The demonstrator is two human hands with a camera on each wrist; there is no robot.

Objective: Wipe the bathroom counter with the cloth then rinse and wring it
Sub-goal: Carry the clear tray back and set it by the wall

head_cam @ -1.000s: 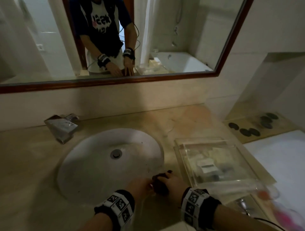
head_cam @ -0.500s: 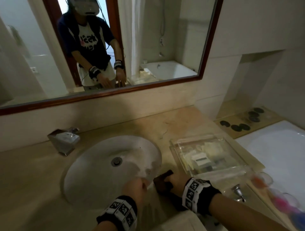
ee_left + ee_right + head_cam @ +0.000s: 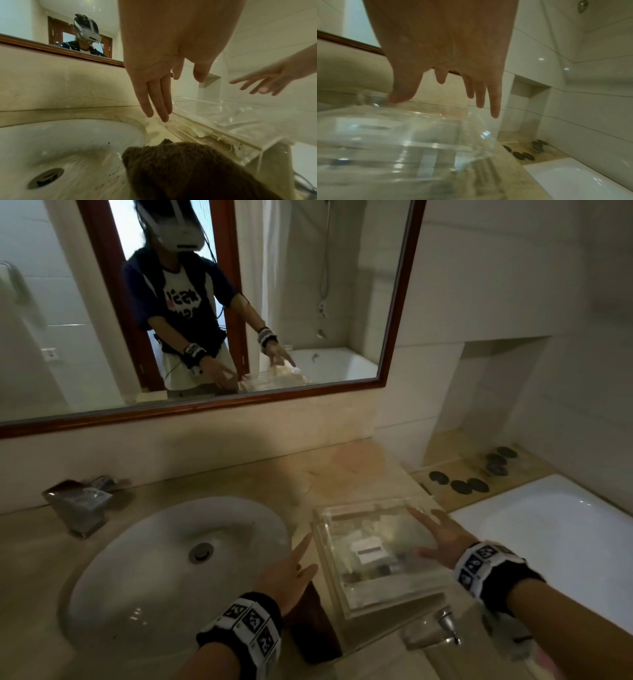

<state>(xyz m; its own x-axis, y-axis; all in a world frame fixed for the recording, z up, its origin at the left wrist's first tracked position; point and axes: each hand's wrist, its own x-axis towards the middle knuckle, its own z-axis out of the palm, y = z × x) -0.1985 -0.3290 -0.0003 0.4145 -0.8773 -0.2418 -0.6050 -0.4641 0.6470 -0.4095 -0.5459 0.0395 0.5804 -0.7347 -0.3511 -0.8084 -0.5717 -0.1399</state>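
Observation:
A dark brown cloth [image 3: 313, 625] [image 3: 185, 170] lies on the beige counter [image 3: 239, 481] between the sink basin [image 3: 147, 570] and a clear plastic box [image 3: 376, 549]. My left hand [image 3: 291, 571] [image 3: 159, 94] hovers above the cloth with straight fingers, holding nothing, close to the box's left edge. My right hand [image 3: 435, 537] [image 3: 453, 88] is spread over the box's lid at its right side, fingers straight; its thumb seems to touch the lid in the right wrist view.
The square chrome faucet [image 3: 77, 505] stands left behind the basin. A drinking glass [image 3: 430, 630] sits at the counter's near right edge. A white bathtub [image 3: 555, 542] lies to the right, with dark stones [image 3: 459, 482] on its ledge. A mirror [image 3: 205, 302] hangs above.
Both hands let go of the brown cloth, which now lies on the counter. They moved forward and right toward the clear box, fingers spread. The head view tilted up.

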